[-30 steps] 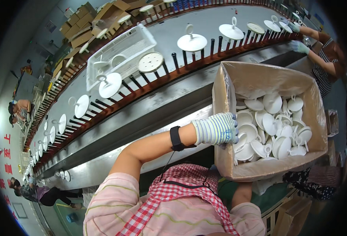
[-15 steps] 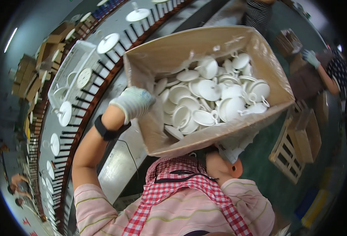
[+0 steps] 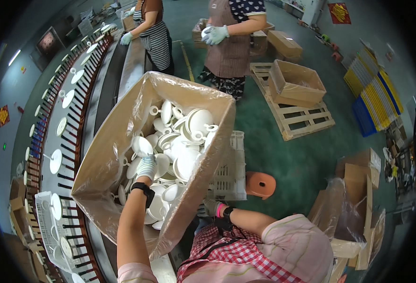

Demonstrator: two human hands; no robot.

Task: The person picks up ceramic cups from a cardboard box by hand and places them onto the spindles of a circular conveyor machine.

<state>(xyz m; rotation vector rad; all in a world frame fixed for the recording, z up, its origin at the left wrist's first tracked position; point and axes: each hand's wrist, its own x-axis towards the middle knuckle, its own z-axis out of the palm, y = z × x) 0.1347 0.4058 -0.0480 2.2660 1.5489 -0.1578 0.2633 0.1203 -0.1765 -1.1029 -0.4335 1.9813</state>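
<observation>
A large open cardboard box (image 3: 106, 141), lined with clear plastic, stands tilted across the view in front of me. White lids (image 3: 187, 162) with ring handles lie heaped in it. My left hand (image 3: 146, 167), in a striped whitish glove, reaches into the box against a tilted white lid (image 3: 142, 146); its fingertips are hidden among the pieces. My right hand (image 3: 212, 206), in a greyish glove with a pink cuff, is at the box's lower right side; the box hides its fingers. Beside that hand is a white plastic crate (image 3: 236, 188).
Along the left runs a conveyor with black pegs (image 3: 69, 214), carrying white lids. An orange stool (image 3: 261, 184) stands right of the crate. Two co-workers (image 3: 224, 56) are beyond the box. A wooden pallet (image 3: 307, 120) bears a cardboard carton (image 3: 295, 94); opened cartons (image 3: 354, 188) lie lower right.
The view has swung right, and the box appears turned and farther left. My left hand has gone from the box's left rim into the lids. My right hand has come into view.
</observation>
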